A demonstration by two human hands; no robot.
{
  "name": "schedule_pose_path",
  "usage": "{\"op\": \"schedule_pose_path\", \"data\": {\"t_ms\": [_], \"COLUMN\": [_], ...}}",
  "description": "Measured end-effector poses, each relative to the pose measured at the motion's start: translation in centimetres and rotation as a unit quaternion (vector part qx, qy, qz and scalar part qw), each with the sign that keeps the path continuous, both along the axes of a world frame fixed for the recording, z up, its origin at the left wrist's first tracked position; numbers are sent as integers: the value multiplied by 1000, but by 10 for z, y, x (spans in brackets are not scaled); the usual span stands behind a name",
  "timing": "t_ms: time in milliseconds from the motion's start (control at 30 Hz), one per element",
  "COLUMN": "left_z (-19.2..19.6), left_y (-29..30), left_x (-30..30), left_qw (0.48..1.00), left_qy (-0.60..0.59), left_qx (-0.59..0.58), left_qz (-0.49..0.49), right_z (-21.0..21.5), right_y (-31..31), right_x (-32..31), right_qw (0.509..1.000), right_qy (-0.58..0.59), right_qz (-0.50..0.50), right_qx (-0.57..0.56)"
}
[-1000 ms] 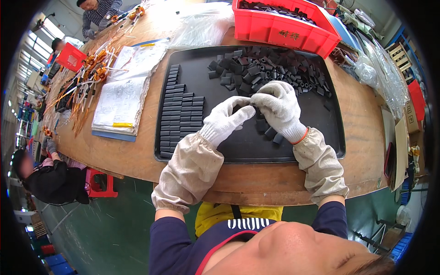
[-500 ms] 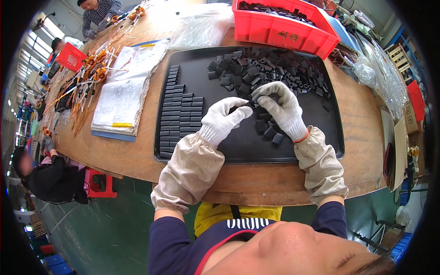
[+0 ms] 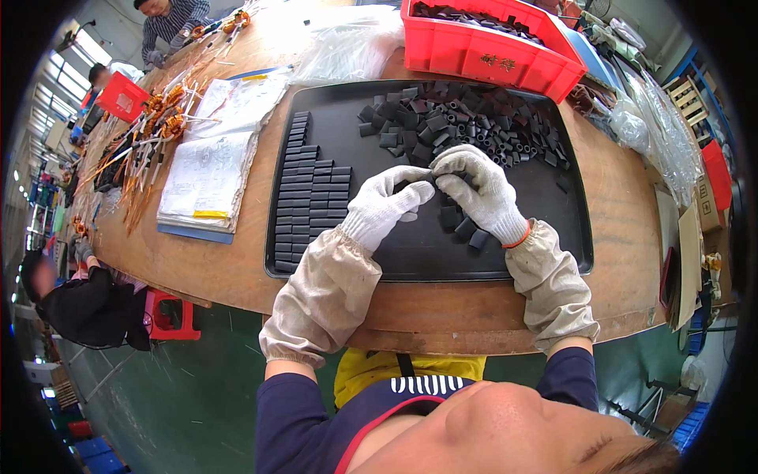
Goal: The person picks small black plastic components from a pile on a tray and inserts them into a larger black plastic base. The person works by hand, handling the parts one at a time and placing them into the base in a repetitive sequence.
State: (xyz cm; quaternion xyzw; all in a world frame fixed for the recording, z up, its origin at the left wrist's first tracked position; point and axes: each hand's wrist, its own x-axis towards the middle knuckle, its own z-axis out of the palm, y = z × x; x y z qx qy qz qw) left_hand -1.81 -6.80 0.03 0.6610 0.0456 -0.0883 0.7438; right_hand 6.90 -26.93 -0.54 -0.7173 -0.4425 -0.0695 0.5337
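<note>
Both my hands wear white knit gloves and meet over a black tray (image 3: 414,257). My left hand (image 3: 382,207) is pinched, its fingertips up against those of my right hand. My right hand (image 3: 483,189) is closed on a small black tube piece, mostly covered by the glove fingers. Left of my hands, short black tubes (image 3: 313,193) lie side by side in neat columns on the tray. A loose heap of black tube pieces (image 3: 505,130) covers the tray's far right. Several more loose pieces (image 3: 466,227) lie just under my right hand.
A red bin (image 3: 493,51) filled with black pieces stands behind the tray. Papers (image 3: 209,174) lie to the left, with wired copper coils (image 3: 162,118) beyond. Clear plastic bags (image 3: 347,51) sit at the back. Other people (image 3: 170,28) work along the table's left side.
My left hand has risen slightly, and its fingertips have closed in on my right hand's. My right hand has shifted slightly left. The rows and heap look the same.
</note>
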Motion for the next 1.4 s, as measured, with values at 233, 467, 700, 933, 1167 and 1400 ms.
{"op": "schedule_pose_path", "data": {"t_ms": [233, 467, 700, 933, 1167, 1400], "left_z": [-4, -9, -18, -23, -31, -31], "left_y": [2, 16, 107, 111, 117, 121], "left_x": [1, 9, 27, 35, 40, 44], "left_qw": [1000, 854, 713, 714, 702, 706], "left_qy": [-1, -286, -140, -68, 14, 76], "left_qx": [-22, 419, 610, 663, 674, 656], "left_qz": [-9, 115, 315, 214, 229, 256], "right_z": [5, 3, 3, 1, 0, -1], "right_y": [2, 6, 5, 4, 3, 1], "right_x": [-1, -3, -3, 1, 3, 5], "right_qw": [999, 996, 992, 993, 993, 993], "right_qy": [-30, -78, -95, -92, -88, -80], "right_qz": [3, -30, -57, -55, -54, -66], "right_qx": [-18, -33, -63, -56, -53, -49]}}
